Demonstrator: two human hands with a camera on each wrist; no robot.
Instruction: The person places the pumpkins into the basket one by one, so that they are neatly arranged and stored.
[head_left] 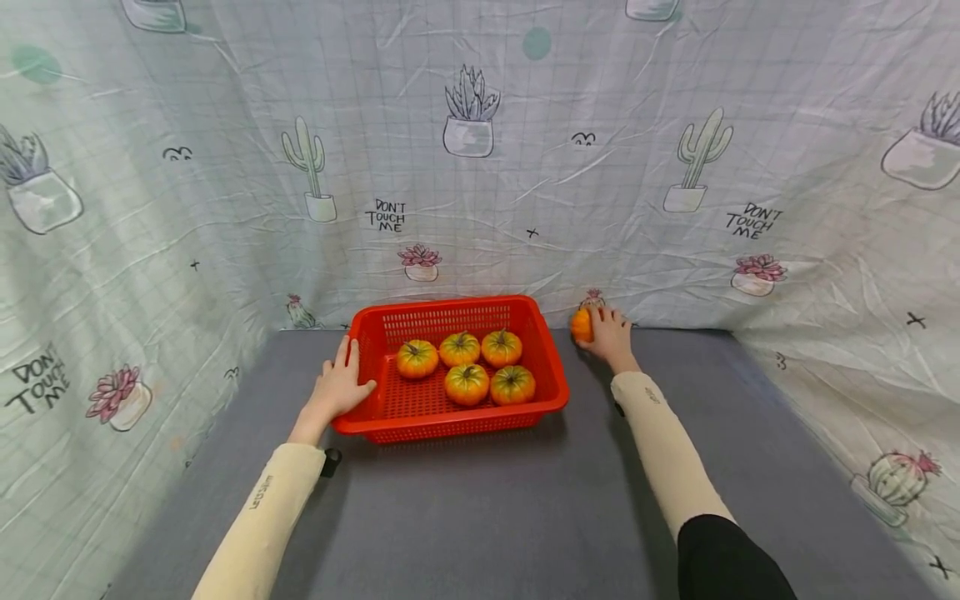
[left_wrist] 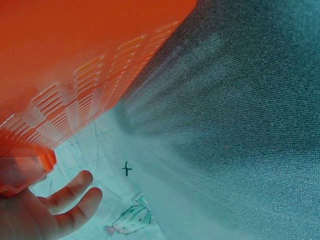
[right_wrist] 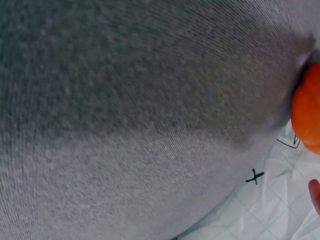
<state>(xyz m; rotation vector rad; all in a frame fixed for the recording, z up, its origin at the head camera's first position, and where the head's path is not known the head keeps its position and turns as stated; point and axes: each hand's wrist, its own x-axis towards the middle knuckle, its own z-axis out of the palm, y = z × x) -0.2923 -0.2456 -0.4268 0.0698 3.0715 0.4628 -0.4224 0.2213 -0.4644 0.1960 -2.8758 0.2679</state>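
Observation:
A red plastic basket [head_left: 450, 422] with slotted walls stands on the grey table. Several small orange-and-green pumpkins [head_left: 467, 384] lie inside it, mostly toward its right side. My left hand [head_left: 337, 387] holds the basket's left rim, thumb over the edge and fingers along the outside. In the left wrist view two of its fingers [left_wrist: 77, 212] stick out below the rim. Right of the basket, near the back cloth, my right hand [head_left: 611, 337] grips another orange pumpkin [head_left: 580, 325] from its right side. Only part of this pumpkin [right_wrist: 307, 110] shows in the right wrist view.
A pale cloth [head_left: 570, 192] printed with cacti and words hangs behind and on both sides of the grey table [head_left: 480, 508]. The cloth meets the table's back edge just behind the basket and the gripped pumpkin.

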